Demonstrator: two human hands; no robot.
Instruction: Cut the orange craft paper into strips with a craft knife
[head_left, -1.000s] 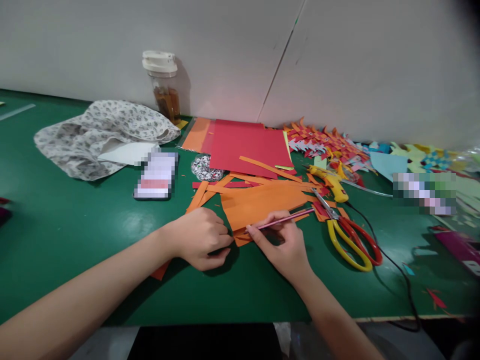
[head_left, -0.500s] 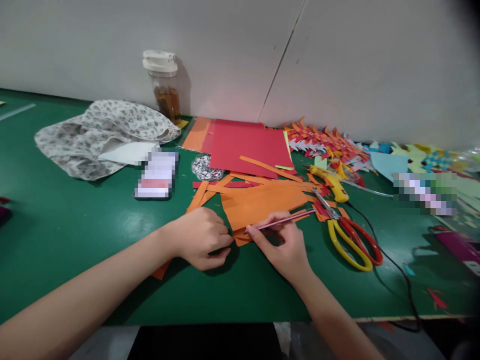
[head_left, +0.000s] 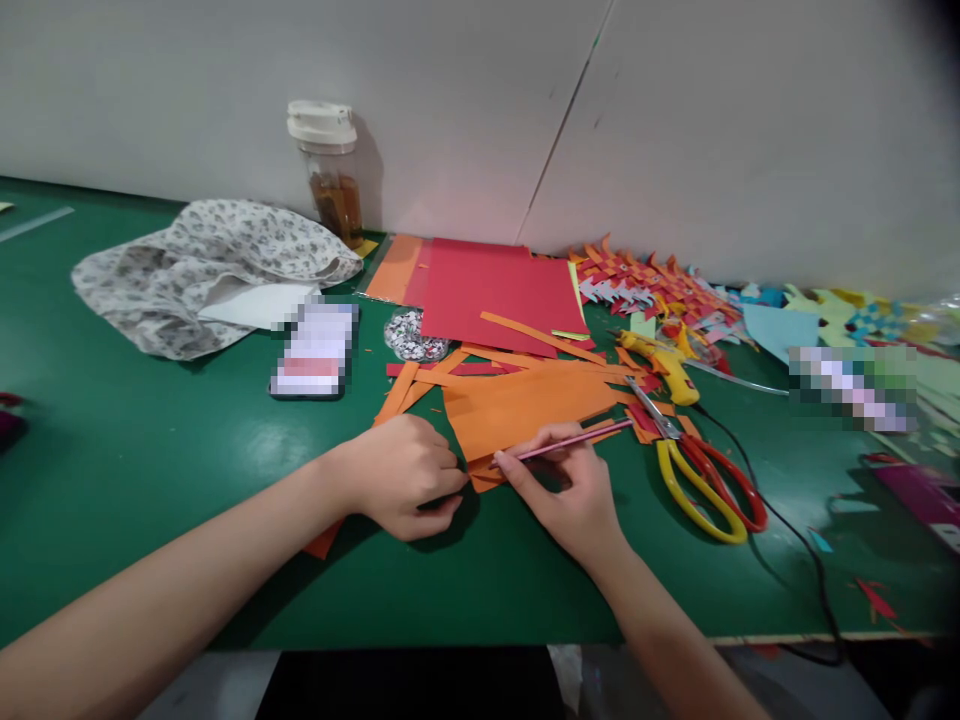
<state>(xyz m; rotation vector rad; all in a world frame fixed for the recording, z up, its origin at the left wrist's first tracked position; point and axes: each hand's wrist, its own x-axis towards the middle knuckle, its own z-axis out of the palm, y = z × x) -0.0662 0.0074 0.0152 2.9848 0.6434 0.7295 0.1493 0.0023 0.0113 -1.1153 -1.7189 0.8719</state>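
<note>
A slim pink pencil (head_left: 577, 440) is gripped in my right hand (head_left: 574, 492), slanting up to the right over a sheet of orange paper (head_left: 525, 405). The pencil's lower end meets the paper near its front left corner. My left hand (head_left: 409, 480) is closed, its knuckles up, right at that corner; its fingertips are hidden, so what it pinches cannot be made out. Cut orange strips (head_left: 397, 395) lie behind and under my left hand. Scissors (head_left: 697, 475) with one yellow and one red handle rest to the right of my right hand.
Behind the orange sheet lie red paper (head_left: 495, 295) and a round container of small black-and-white pieces (head_left: 415, 335). A yellow glue gun (head_left: 664, 365) trails a black cord. On the left are a phone (head_left: 315, 350), patterned cloth (head_left: 217, 265) and a drink bottle (head_left: 330, 175). Paper pieces (head_left: 652, 285) pile along the wall.
</note>
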